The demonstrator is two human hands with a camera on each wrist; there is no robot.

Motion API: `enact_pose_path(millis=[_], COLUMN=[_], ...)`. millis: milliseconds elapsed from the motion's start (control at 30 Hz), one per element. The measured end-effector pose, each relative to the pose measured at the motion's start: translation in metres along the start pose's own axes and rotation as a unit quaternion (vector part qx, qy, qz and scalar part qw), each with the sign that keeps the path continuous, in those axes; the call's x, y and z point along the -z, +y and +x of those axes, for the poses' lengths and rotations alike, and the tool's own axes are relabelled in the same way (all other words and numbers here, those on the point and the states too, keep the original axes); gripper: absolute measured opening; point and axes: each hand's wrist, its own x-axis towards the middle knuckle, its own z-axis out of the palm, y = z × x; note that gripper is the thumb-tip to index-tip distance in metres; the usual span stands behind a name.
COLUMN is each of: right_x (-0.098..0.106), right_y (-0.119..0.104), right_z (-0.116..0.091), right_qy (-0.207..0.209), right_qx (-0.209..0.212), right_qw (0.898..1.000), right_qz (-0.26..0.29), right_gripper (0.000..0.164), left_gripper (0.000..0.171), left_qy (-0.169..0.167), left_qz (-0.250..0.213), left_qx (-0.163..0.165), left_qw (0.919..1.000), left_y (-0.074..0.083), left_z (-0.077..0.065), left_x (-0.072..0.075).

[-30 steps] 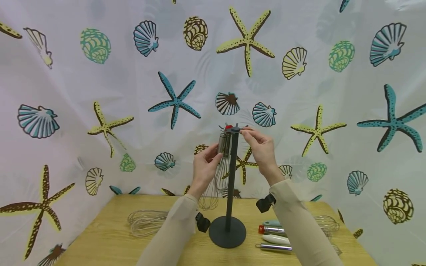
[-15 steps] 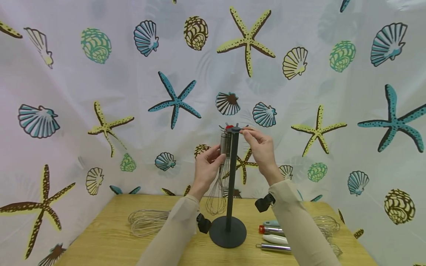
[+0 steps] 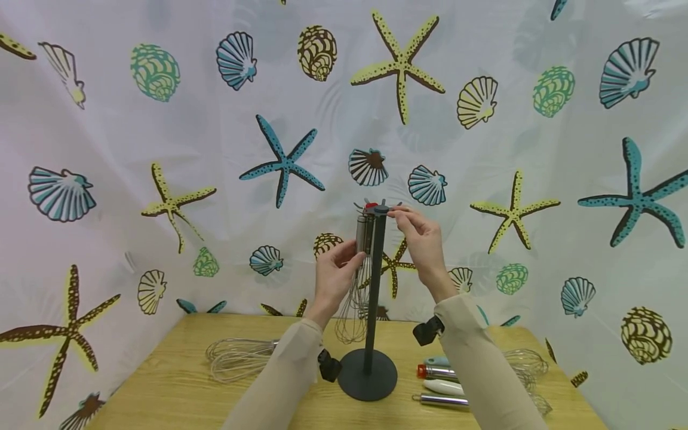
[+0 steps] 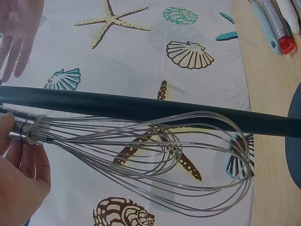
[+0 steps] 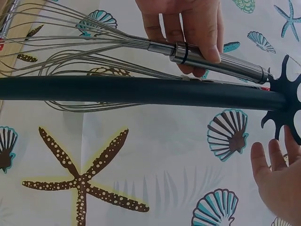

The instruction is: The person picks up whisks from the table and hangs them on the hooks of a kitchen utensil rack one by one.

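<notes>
A dark stand [image 3: 375, 286] with a round base rises upright from the table, a crown of curved hooks [image 5: 285, 89] at its top. From its left side hangs a steel whisk [image 5: 235, 66], handle up and wires down. My left hand [image 3: 333, 278] pinches that handle low down, between thumb and fingers. Another whisk with a red top [image 3: 371, 206] hangs close behind it, partly hidden by the first whisk and the pole. On the right of the crown, my right hand [image 3: 421, 248] pinches a hook at the fingertips.
On the wooden table [image 3: 161, 382], a wire whisk [image 3: 239, 359] lies at left, partly behind my left sleeve. Several more whisks lie at right: a red-ended one [image 3: 438, 372], a white-handled one [image 3: 445, 387] and a steel one [image 3: 442, 400]. A shell-patterned curtain [image 3: 322, 89] stands behind.
My left hand has moved slightly right with the whisk, whose wires swung in closer to the pole, then slid a little lower on the handle. My right hand has stayed at the crown.
</notes>
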Motion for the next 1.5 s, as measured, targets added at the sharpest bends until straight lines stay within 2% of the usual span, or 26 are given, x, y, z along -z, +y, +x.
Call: enact_pose_path(millis=[267, 467, 733, 1033, 1300, 1400, 1500], right_x=[0.0, 0.001, 0.006, 0.008, 0.009, 0.009, 0.009], right_y=[0.002, 0.0, -0.003, -0.003, -0.002, -0.001, 0.0], right_z=[0.0, 0.0, 0.0, 0.002, 0.004, 0.005, 0.006], right_qy=[-0.007, -0.01, -0.015, -0.017, -0.018, -0.017, -0.015], right_qx=[0.004, 0.001, -0.004, -0.005, -0.003, -0.001, -0.003], right_qw=[1.0, 1.0, 1.0, 1.0, 1.0, 1.0, 1.0], right_qz=[0.002, 0.019, 0.003, 0.012, 0.023, 0.024, 0.024], right_gripper=[0.033, 0.032, 0.033, 0.034, 0.032, 0.031, 0.031], left_gripper=[0.033, 0.031, 0.03, 0.028, 0.023, 0.026, 0.027], left_qy=[0.011, 0.004, -0.004, -0.003, -0.001, 0.005, 0.009], left_qz=[0.005, -0.011, -0.024, -0.002, -0.001, 0.009, 0.029], left_qx=[0.007, 0.01, 0.019, 0.018, 0.032, 0.031, 0.045], left_qw=[0.9999, 0.9999, 0.9995, 0.9998, 0.9995, 0.9995, 0.9985], left_y=[-0.004, -0.005, -0.007, -0.015, -0.027, -0.031, -0.031], left_z=[-0.005, -0.005, -0.007, -0.009, -0.015, -0.016, -0.019], left_x=[0.002, 0.004, 0.006, 0.012, 0.021, 0.026, 0.032])
